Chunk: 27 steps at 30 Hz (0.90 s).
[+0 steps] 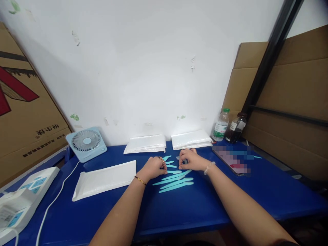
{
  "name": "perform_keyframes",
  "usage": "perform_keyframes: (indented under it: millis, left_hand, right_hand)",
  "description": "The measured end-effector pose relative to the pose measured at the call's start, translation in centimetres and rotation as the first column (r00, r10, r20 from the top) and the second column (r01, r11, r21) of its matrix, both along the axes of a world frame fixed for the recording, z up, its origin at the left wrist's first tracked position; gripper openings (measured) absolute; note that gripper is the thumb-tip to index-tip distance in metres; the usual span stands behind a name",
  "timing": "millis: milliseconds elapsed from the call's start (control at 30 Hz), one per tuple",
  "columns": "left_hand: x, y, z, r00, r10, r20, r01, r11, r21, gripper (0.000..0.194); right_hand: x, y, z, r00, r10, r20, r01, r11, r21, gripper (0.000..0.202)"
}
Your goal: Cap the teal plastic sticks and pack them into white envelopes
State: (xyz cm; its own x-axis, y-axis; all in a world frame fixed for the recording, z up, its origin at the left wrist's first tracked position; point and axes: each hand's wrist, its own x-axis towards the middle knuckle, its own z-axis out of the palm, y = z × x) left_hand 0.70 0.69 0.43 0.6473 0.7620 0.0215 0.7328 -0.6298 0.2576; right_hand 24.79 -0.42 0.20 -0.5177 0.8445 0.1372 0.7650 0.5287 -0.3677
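Note:
Several slim teal eyebrow razors point(176, 185) lie in a loose row on the blue table, between and below my hands. My left hand point(155, 167) is closed, thumb and fingers pinched on the left end of one razor point(174, 172). More teal razors point(171, 166) show just beyond its fingertips, partly covered by the hand. My right hand point(190, 160) is curled at the right ends of the row, thumb and forefinger bent together. A small translucent piece point(178, 158) shows beside its fingers; whether they grip it is unclear.
White padded mailers point(105, 180) lie at left and along the wall, including a right-hand stack point(191, 138). A blue fan point(87, 141), power strip point(30, 194) and cable stand left. Two bottles point(220, 126) and a phone point(230, 162), partly blurred, are right. Cardboard flanks both sides.

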Motion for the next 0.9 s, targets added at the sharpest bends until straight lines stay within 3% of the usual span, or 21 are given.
perform_keyframes:
  millis: [200, 400, 467, 633, 767, 900]
  left_hand:
    - [0.3, 0.2, 0.1, 0.999, 0.048, 0.013, -0.049, 0.997, 0.054, 0.012]
    - [-1.1, 1.0, 0.5, 0.97, 0.222, 0.102, -0.229, 0.972, 0.061, 0.014]
    - [-1.2, 0.9, 0.7, 0.959, 0.246, 0.139, -0.254, 0.966, 0.041, 0.021]
    - [-0.4, -0.2, 1.0, 0.982, 0.139, 0.126, -0.134, 0.99, -0.045, 0.033]
    - [0.6, -1.1, 0.8, 0.997, -0.011, 0.078, 0.013, 1.0, -0.027, 0.034]
    - [1.1, -0.9, 0.5, 0.998, -0.056, 0.04, 0.055, 0.998, 0.026, 0.026]
  right_hand:
    - [-0.2, 0.1, 0.0, 0.997, 0.077, 0.007, -0.077, 0.997, -0.032, 0.023]
    - [2.2, 0.5, 0.8, 0.994, -0.109, 0.001, 0.109, 0.993, 0.034, 0.021]
    - [2.7, 0.5, 0.9, 0.995, -0.101, 0.014, 0.101, 0.995, 0.0, 0.022]
    - [2.3, 0.1, 0.5, 0.991, 0.047, 0.122, -0.029, 0.989, -0.143, 0.02]
    - [1.6, 0.0, 0.4, 0.991, 0.077, 0.113, -0.061, 0.989, -0.137, 0.013]
    - [1.2, -0.1, 0.6, 0.996, 0.074, 0.053, -0.069, 0.994, -0.088, 0.012]
